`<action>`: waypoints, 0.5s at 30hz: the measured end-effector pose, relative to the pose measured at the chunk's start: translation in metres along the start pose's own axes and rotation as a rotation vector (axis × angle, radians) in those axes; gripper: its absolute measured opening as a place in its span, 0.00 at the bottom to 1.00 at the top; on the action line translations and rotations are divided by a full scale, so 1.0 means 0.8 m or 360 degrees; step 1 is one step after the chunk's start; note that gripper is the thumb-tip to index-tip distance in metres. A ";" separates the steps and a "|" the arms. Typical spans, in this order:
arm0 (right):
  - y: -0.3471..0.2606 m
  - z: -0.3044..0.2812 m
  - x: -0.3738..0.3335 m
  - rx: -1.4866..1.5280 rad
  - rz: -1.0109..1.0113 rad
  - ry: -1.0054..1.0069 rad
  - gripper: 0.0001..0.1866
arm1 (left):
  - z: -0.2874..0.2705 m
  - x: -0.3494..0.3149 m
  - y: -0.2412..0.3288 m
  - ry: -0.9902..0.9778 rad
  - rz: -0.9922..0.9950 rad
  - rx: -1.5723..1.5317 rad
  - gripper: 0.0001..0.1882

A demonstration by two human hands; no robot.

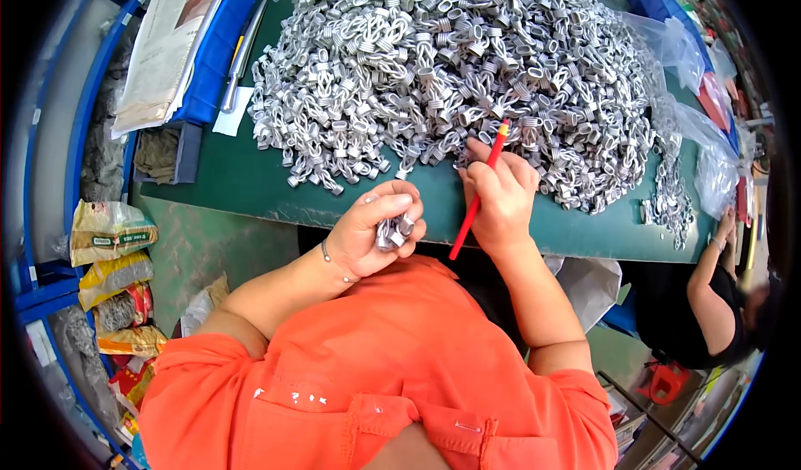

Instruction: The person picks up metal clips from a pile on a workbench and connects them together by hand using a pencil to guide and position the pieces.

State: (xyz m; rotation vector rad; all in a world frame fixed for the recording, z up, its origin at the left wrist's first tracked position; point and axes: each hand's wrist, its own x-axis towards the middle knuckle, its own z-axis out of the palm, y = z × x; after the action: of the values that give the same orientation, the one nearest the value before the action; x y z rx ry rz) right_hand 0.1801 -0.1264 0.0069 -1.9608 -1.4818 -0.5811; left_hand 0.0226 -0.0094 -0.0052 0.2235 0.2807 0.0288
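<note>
Silvery metal pieces, looped and ribbed, lie cupped in my left hand (380,224); its fingers curl around several of these metal pieces (394,231) just off the table's near edge. My right hand (503,191) grips a red pencil (480,195), held slanting with its tip pointing up and away. The fingertips of that hand are at the near edge of a large heap of the same metal pieces (450,61). Whether the right fingers also touch a piece is hidden behind the hand. The heap covers much of the green tabletop (267,182).
At the far left, a blue bin (219,53) bears newspapers (171,45), with a grey box (171,153) near it. Clear plastic bags (709,157) and small chains (667,191) lie on the right. Another person (701,303) sits at the right. Sacks (117,257) stand left on the floor.
</note>
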 end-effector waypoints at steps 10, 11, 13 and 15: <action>-0.006 -0.009 -0.013 0.0543 0.0244 -0.0026 0.12 | 0.010 0.001 0.001 0.0342 0.0126 0.0721 0.08; -0.008 -0.010 -0.014 0.0718 0.0388 0.0035 0.14 | 0.015 0.002 0.000 0.0476 0.0189 0.1088 0.10; -0.015 -0.010 -0.018 0.1090 0.0681 0.0148 0.13 | 0.025 0.004 -0.002 0.0473 0.0287 0.1152 0.12; -0.025 -0.015 -0.022 0.1550 0.1004 0.0146 0.11 | 0.031 0.005 -0.003 0.0448 0.0395 0.1177 0.16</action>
State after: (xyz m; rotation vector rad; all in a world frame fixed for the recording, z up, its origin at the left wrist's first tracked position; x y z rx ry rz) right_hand 0.1563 -0.1430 0.0079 -1.4256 -0.7495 0.2964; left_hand 0.0331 -0.0170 0.0162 0.9939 0.5371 0.2047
